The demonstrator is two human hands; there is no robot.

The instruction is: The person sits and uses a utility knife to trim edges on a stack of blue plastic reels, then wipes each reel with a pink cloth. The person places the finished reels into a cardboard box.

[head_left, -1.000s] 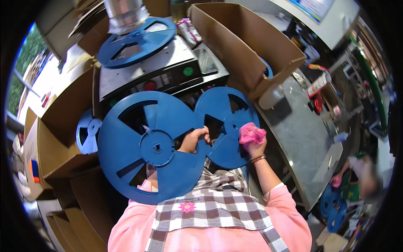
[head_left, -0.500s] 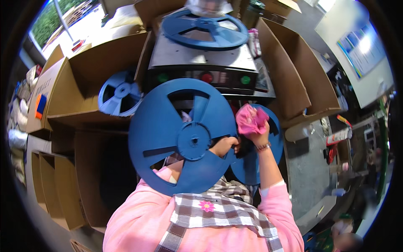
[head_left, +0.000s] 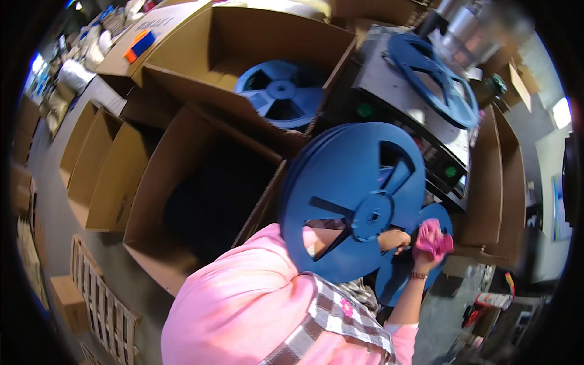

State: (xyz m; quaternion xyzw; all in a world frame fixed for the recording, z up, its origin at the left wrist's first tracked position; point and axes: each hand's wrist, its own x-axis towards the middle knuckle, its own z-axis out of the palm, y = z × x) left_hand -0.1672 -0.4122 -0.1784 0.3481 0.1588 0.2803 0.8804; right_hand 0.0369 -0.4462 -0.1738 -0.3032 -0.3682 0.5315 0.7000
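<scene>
A large blue plastic reel (head_left: 340,182) with a round hub and slotted openings stands tilted in front of my chest. More blue rims show behind its left edge, so several reels are held together. My left forearm passes behind it and shows through a lower slot. My left hand (head_left: 394,241) is closed at the reel's right rim; part of the grip is hidden. In my right hand (head_left: 427,263) is a bunched pink cloth (head_left: 433,238), gripped in front of another blue reel (head_left: 395,283) lower on the right.
One blue reel (head_left: 280,91) lies in an open cardboard box (head_left: 207,85). A nearer box (head_left: 158,231) holds dark contents. Another reel (head_left: 435,82) sits on a metal machine (head_left: 389,79) with green buttons. More cartons (head_left: 508,176) stand right; a wooden pallet (head_left: 103,298) lies lower left.
The view has swung to the left, so the boxes show more fully and the machine sits farther right. Both hands keep their holds on the reels and the pink cloth.
</scene>
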